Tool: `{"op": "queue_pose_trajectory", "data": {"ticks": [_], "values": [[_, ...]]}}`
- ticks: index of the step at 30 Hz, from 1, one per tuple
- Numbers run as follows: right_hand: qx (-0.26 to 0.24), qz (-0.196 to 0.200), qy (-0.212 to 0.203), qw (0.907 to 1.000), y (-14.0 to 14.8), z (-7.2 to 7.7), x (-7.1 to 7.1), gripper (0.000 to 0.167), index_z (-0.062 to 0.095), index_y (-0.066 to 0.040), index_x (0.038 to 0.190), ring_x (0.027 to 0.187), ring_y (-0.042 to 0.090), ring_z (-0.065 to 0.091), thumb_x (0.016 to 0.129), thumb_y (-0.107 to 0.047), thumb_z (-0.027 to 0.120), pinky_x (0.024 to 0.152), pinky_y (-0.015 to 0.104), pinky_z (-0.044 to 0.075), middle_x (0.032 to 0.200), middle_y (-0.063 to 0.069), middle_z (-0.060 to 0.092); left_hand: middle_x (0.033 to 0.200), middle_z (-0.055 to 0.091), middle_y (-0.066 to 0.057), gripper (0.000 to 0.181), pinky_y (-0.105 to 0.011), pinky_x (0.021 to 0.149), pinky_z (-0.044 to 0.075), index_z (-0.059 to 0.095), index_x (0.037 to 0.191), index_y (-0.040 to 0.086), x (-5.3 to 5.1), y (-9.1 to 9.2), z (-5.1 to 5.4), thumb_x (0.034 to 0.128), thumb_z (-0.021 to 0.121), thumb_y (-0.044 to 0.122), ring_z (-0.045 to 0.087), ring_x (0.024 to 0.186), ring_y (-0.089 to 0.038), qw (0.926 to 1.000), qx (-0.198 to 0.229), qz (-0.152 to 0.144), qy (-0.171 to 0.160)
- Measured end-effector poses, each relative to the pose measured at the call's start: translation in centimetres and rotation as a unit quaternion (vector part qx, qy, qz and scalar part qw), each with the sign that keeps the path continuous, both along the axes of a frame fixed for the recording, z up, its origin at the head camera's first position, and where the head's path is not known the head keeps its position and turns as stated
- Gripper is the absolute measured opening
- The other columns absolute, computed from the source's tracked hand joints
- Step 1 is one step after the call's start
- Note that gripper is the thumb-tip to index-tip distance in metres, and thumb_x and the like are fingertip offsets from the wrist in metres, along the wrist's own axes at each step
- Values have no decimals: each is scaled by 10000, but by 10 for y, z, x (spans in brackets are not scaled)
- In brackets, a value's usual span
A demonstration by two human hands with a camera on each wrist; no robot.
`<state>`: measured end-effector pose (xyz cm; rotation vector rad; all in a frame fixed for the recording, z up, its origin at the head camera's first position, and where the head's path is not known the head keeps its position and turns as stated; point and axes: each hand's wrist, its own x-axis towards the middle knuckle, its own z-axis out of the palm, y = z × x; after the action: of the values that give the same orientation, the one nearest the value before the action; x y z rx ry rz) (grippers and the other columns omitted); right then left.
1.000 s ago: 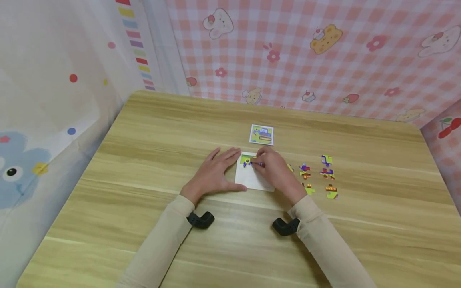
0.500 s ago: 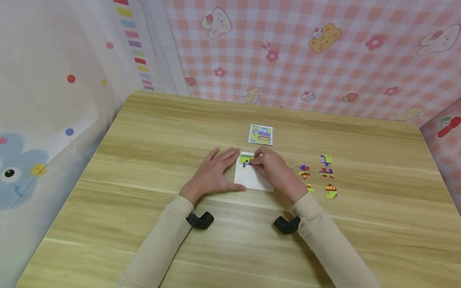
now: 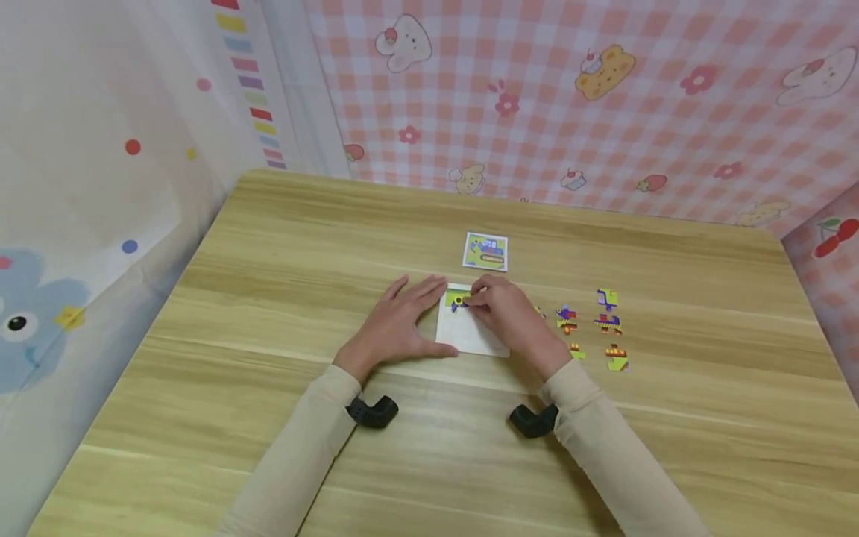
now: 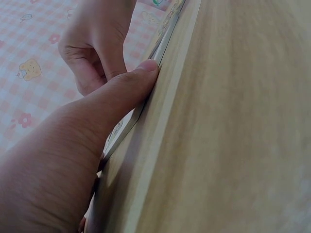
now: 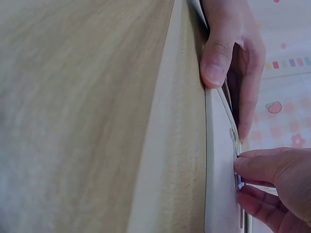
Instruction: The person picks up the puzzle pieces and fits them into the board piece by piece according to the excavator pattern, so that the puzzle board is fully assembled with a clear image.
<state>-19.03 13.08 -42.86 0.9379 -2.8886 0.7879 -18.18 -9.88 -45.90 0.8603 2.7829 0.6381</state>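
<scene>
A white puzzle board [image 3: 468, 333] lies on the table, with a green piece bearing a yellow ring [image 3: 459, 300] in its upper left corner. The left hand [image 3: 396, 326] is spread at the board's left side, fingertips at the upper corner and thumb on the near edge; the left wrist view shows that thumb [image 4: 138, 80] on the rim. Over the board's upper part, the right hand [image 3: 511, 313] pinches a small piece between thumb and fingers, mostly covered by them. In the right wrist view, a bluish bit [image 5: 238, 181] shows between the fingertips of the right hand [image 5: 279, 182].
Behind the board lies a picture card [image 3: 485, 251] showing a blue digger. Several loose puzzle pieces lie to the right, among them one [image 3: 607, 299] at the back and one [image 3: 617, 358] nearer. Another piece [image 3: 576, 351] is partly hidden by the right forearm.
The right hand's fingers have shifted very slightly left over the board, still pinching. The left hand keeps its place at the board's side.
</scene>
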Motion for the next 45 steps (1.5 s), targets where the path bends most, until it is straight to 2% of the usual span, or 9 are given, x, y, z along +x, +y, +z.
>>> {"op": "queue_pose_trajectory", "data": {"ticks": [10,13,17,24,27,30,34,40,45], "values": [[147,-31,18,9999,-2,1,-1,110,796,40,1020,1053,342,669,938,0,733,979,468,561,1077,183,724,1697,261,0,1149,-405,1293,-16,291,1635,136,0,-1,1,786,694,796,201,1568,-133,10000,13,-48,29],[190,-172,-64,9997,-1,6,0,177,772,42,1109,1093,345,661,964,-45,718,995,477,557,1168,190,698,1698,259,5,1146,-401,1292,-20,286,1637,141,-1,-1,1,789,686,800,197,1569,-130,10000,-8,-51,27],[-5,-520,-301,9982,10,22,0,275,729,19,1239,1059,319,657,1002,-115,692,927,469,587,1287,173,634,1699,253,5,1149,-401,1292,-21,284,1640,147,-2,-1,1,787,681,806,201,1568,-133,10000,-36,-21,69],[-119,-867,-353,9955,78,44,-2,276,713,32,1252,965,324,659,999,-73,681,785,470,582,1251,216,649,1710,217,13,1172,-403,1288,-44,259,1649,157,-3,-1,-1,778,655,835,173,1575,-136,9999,-71,-89,37],[76,-1010,-580,9932,117,51,-4,293,700,46,1267,855,326,660,994,-59,680,696,439,559,1223,246,668,1710,219,7,1170,-409,1290,-40,259,1648,153,-2,0,-1,782,654,833,179,1575,-146,9999,-73,-100,44],[224,-1125,-940,9889,147,55,-7,319,683,41,1298,901,342,661,1005,-85,671,722,453,546,1243,251,672,1707,229,-1,1161,-416,1292,-30,267,1644,143,-1,0,0,787,665,818,188,1574,-154,9999,-70,-93,69],[245,-1190,-1431,9822,174,47,-13,357,655,58,1333,1102,393,628,1006,-86,663,861,539,545,1294,272,654,1706,226,0,1160,-417,1291,-30,267,1643,137,0,-3,-1,791,658,820,183,1575,-155,9999,-78,-103,42],[402,-1303,-1855,9731,192,30,-19,455,650,89,1317,1059,378,604,928,-112,772,875,516,514,1167,259,675,1708,227,-3,1156,-422,1292,-23,262,1646,141,0,-2,-3,796,647,823,184,1575,-152,9998,-83,-120,93],[429,-1380,-1950,9701,198,24,-22,521,646,84,1326,1099,388,594,922,-206,803,906,532,508,1252,280,652,1708,233,-1,1149,-418,1293,-17,263,1646,141,-2,-1,-2,800,647,818,187,1574,-150,9998,-101,-106,123]]}}
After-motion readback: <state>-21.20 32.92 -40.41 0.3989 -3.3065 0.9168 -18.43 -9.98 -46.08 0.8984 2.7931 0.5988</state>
